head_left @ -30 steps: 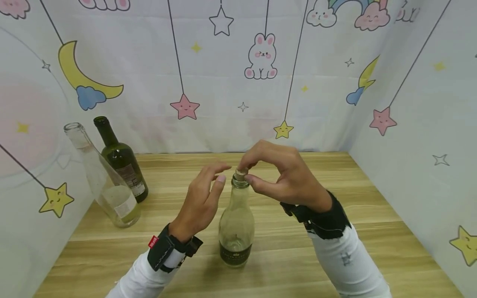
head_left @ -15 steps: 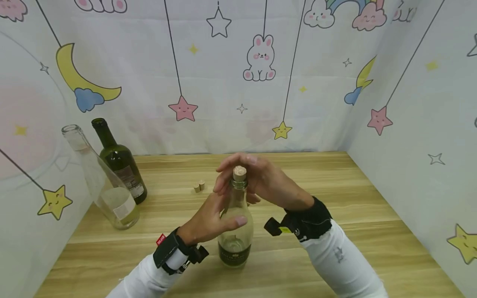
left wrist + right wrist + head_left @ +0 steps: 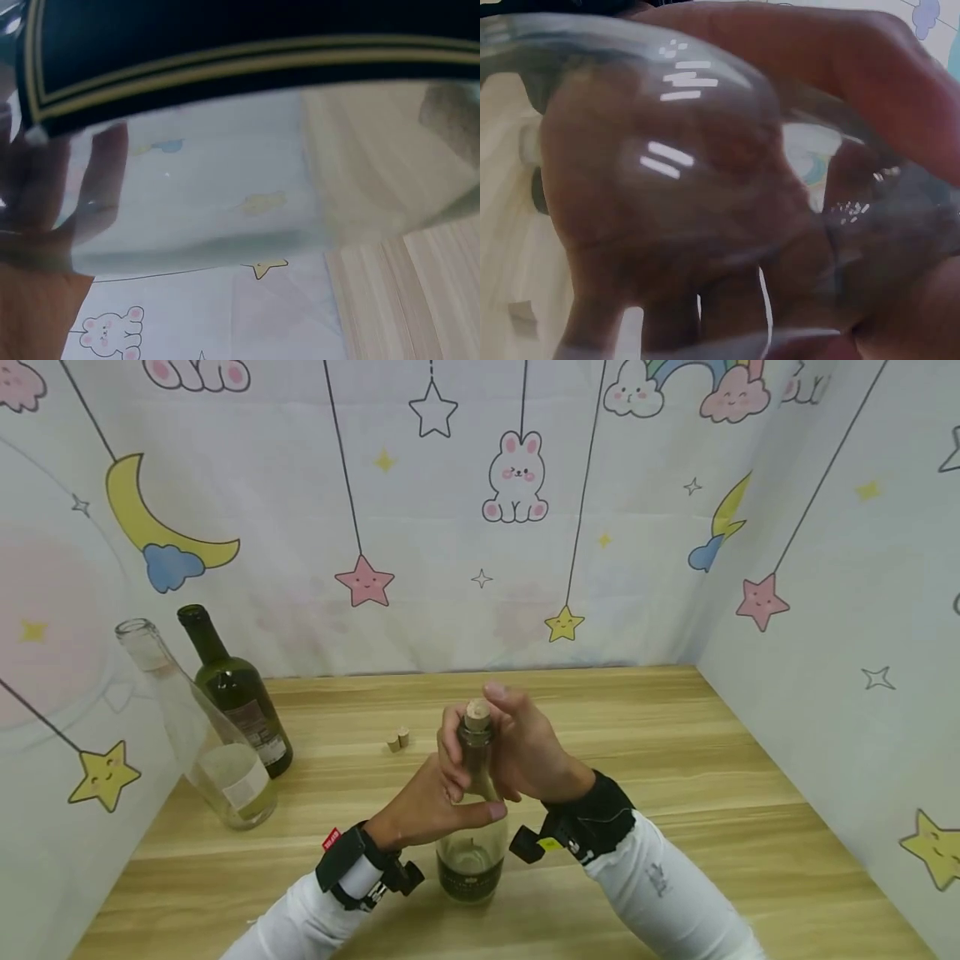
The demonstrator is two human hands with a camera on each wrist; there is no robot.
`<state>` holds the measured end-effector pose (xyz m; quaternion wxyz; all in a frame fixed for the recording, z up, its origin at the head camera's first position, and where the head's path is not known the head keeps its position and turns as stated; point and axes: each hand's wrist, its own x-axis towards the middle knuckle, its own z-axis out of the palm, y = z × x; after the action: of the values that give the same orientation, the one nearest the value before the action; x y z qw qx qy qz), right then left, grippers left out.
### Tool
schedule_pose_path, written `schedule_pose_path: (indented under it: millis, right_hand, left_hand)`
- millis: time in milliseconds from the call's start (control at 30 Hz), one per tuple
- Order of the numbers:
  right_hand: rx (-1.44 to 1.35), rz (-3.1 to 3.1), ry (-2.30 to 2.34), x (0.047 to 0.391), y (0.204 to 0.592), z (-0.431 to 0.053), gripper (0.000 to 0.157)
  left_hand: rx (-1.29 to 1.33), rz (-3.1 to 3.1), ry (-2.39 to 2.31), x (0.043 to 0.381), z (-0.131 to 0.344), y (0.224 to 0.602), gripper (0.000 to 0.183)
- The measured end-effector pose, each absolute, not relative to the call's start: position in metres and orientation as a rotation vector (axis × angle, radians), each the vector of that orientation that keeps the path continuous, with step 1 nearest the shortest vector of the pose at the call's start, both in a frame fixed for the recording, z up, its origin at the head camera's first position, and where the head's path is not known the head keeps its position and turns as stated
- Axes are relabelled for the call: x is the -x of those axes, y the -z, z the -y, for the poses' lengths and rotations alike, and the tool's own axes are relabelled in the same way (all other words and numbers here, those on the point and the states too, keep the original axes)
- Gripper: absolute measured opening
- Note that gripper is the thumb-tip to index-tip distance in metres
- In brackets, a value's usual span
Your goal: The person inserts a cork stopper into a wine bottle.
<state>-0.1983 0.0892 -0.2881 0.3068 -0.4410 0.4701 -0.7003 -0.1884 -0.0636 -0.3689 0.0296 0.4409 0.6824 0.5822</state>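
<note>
Smooth, pale-green glass bottle (image 3: 470, 864) stands upright; speckled, cylindrical cork (image 3: 477, 714) protrudes from its mouth. Left hand (image 3: 427, 807) grips its shoulder; right hand (image 3: 531, 747), fingers curled, holds its neck. Surface beneath: wood-grained table (image 3: 645, 827). Behind: white, cartoon-printed cloth (image 3: 435, 502).

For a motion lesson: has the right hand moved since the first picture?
Yes: in the head view, the right hand has moved down and left against the printed rabbit.
</note>
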Motion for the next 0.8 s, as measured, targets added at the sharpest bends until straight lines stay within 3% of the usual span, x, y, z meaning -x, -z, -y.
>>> schedule_pose_path:
  millis: [400,800]
  right_hand:
    - [1.097,-1.358,1.916,0.1953,0.2901,-0.0818,0.042]
    - [1.14,-1.391,1.946,0.1929,0.2888,-0.0828,0.037]
  left_hand:
    - [-1.34,-2.221,-1.762,0.1881,0.0658,0.3754,0.035]
    - [-1.298,-2.217,-1.774,0.1855,0.0639,0.3754,0.031]
